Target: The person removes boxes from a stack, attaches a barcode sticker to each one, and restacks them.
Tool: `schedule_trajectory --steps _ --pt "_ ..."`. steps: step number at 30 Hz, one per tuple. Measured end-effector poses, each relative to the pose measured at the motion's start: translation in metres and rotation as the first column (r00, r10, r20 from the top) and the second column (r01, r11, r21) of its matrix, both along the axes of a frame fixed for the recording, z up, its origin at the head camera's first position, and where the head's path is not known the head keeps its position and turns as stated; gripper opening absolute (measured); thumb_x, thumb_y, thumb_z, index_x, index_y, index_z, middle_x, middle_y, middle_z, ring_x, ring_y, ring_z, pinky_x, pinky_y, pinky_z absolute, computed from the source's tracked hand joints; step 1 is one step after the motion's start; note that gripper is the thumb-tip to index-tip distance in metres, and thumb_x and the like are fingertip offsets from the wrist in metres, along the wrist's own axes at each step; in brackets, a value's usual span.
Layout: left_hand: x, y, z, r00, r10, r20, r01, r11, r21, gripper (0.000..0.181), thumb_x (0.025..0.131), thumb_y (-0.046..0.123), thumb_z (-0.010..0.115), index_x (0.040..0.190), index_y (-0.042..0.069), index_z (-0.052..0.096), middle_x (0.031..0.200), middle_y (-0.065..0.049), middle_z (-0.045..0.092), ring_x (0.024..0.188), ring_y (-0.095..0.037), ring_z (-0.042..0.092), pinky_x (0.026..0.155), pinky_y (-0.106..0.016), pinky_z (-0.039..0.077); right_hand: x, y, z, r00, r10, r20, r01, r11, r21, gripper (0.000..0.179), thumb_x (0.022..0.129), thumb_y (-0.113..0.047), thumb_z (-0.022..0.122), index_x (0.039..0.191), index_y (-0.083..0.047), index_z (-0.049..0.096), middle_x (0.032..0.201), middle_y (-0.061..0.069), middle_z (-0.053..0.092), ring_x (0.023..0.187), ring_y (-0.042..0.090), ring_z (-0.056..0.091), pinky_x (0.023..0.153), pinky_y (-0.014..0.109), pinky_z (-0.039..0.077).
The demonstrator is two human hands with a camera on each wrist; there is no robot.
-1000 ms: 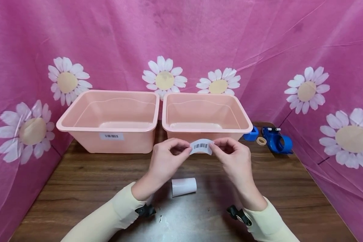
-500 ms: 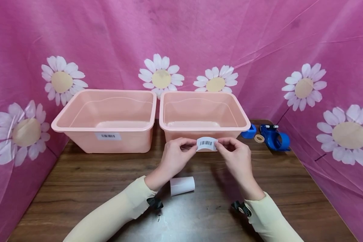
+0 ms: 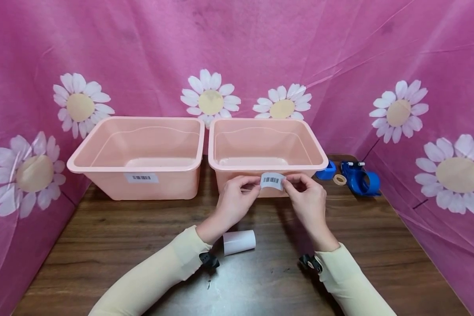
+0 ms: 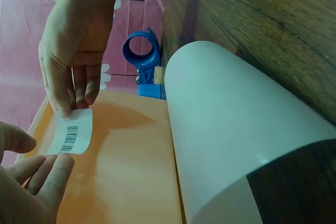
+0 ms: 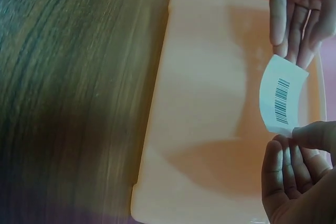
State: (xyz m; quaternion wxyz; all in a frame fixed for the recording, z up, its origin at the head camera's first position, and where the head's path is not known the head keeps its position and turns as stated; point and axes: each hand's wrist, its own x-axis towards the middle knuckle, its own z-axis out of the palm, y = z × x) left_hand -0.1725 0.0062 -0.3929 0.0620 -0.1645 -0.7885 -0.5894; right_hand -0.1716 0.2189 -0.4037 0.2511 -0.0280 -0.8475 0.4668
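A small white barcode label [image 3: 272,181] bends between my two hands, close in front of the right pink plastic tub [image 3: 225,175]. My left hand [image 3: 235,199] holds its left end at the fingertips. At the other end, my right hand [image 3: 309,204] pinches the edge between thumb and finger; the right wrist view shows this right hand [image 5: 304,169] below the curved label [image 5: 283,95]. The printed side faces me. On the left pink tub [image 3: 170,186], a similar barcode label [image 3: 142,177] is stuck to the front wall below the rim.
A white paper roll [image 3: 239,242] lies on the wooden table [image 3: 142,237] below my hands. At the right back sit a blue tape dispenser [image 3: 359,178], a tan tape ring [image 3: 339,179] and a blue block-like item [image 3: 325,171]. Pink flowered cloth [image 3: 237,44] surrounds the table.
Both hands have carried the label rightward and a little upward, nearer the right tub's front wall. The left hand has shifted most. The head view has shifted slightly; tubs and roll stay put.
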Motion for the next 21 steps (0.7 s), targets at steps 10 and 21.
schedule_trajectory --steps 10,21 --pt "0.0002 0.0027 -0.0013 0.999 0.035 0.002 -0.035 0.999 -0.016 0.024 0.102 0.008 0.075 0.124 0.001 0.083 0.12 -0.016 0.083 0.107 -0.028 0.082 0.095 -0.036 0.069 -0.004 0.001 -0.0023 0.999 -0.012 -0.033 0.014 0.999 0.05 0.014 0.098 -0.02 0.088 0.103 -0.007 0.084 0.097 0.011 0.085 0.077 -0.002 0.064 0.065 0.007 0.048" --pt "-0.0028 0.0031 -0.0029 0.998 0.062 -0.01 -0.062 0.998 -0.013 0.026 0.1 0.008 0.072 0.122 0.0 0.083 0.117 -0.017 0.083 0.104 -0.028 0.082 0.094 -0.041 0.07 -0.008 -0.0025 -0.0053 0.997 -0.051 -0.06 0.054 0.998 0.037 0.015 0.097 -0.019 0.089 0.101 -0.006 0.083 0.094 0.012 0.085 0.074 -0.006 0.064 0.063 0.006 0.048"
